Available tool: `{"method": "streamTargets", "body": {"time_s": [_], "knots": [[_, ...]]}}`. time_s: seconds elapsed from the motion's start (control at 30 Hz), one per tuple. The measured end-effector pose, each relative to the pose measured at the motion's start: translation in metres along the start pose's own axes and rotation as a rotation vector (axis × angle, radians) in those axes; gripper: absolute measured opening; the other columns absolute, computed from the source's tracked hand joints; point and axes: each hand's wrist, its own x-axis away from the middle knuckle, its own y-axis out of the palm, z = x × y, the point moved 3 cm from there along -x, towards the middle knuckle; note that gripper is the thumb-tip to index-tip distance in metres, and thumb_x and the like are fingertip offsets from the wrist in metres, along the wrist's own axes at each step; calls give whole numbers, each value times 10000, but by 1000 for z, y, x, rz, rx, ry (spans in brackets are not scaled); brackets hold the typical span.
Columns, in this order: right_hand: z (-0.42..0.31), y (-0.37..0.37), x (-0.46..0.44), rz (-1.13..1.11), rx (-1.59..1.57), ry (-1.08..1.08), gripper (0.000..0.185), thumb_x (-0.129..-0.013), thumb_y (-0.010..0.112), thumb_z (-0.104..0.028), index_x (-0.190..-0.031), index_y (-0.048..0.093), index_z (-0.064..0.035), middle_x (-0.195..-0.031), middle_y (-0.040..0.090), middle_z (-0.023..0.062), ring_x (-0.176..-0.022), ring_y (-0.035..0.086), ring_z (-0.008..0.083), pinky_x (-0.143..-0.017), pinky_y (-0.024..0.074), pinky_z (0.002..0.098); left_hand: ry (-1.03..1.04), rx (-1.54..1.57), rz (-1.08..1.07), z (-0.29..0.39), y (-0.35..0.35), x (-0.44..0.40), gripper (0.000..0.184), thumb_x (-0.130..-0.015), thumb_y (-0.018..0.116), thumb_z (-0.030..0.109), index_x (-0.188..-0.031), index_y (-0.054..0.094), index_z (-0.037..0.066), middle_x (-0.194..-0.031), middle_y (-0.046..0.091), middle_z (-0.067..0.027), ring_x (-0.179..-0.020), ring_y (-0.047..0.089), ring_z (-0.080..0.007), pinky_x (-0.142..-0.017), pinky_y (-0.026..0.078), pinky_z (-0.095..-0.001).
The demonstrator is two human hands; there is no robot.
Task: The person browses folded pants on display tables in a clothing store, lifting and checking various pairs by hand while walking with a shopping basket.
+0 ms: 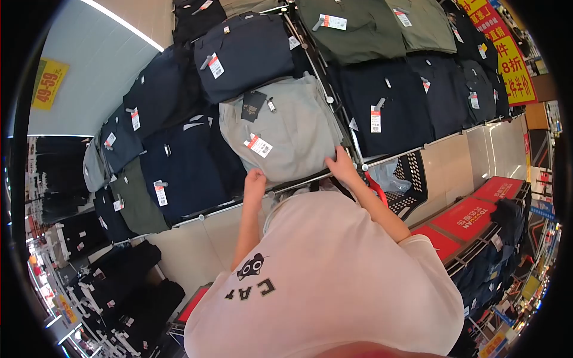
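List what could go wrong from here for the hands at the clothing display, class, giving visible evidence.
The folded grey garment might crumple or unfold if the left hand and right hand, both at its near edge, pull unevenly.

Its red-and-white tag lies on top and could bend or catch.

The dark folded garment on the left sits close by, so it might get dragged out of line.

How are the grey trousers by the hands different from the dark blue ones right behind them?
Colour: the grey trousers are light; the dark blue trousers are much darker.
Hands: the left hand and right hand are at the grey trousers' near edge; neither touches the dark blue trousers.
Tags: black cards lie on the grey trousers; none show on the dark blue trousers.
Both are folded and have price tags.
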Motion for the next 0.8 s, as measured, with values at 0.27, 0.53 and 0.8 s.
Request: {"method": "streamTargets", "body": {"time_s": [0.27, 0.53, 0.8], "knots": [[-26, -18, 14, 117, -604, -122, 303, -880, 543, -222, -992, 579, 57, -804, 630, 178, -777, 624, 242, -706, 485, 353, 298, 26, 48, 11, -15, 17, 118, -855, 469, -37, -870, 519, 69, -706, 527, 6, -623, 529, -89, -603, 454, -263], [23, -21, 15, 46, -219, 27, 235, -898, 535, -221, -874, 552, 12, -698, 550, 167, -665, 558, 249, -641, 455, 391, -106, -372, -191, 4, -29, 7, 66, -858, 474, 27, -855, 540, 33, -733, 670, -100, -569, 621, -170, -492, 448, -304], [53, -41, 51, -46, -199, 39, 138, -955, 548, -161, -871, 587, -58, -728, 559, -8, -589, 533, 86, -521, 441, 240, -235, -598, -382, 86, -31, -12, 233, -895, 467, 172, -992, 612, 18, -818, 663, -86, -562, 615, -170, -496, 482, -317]]}}
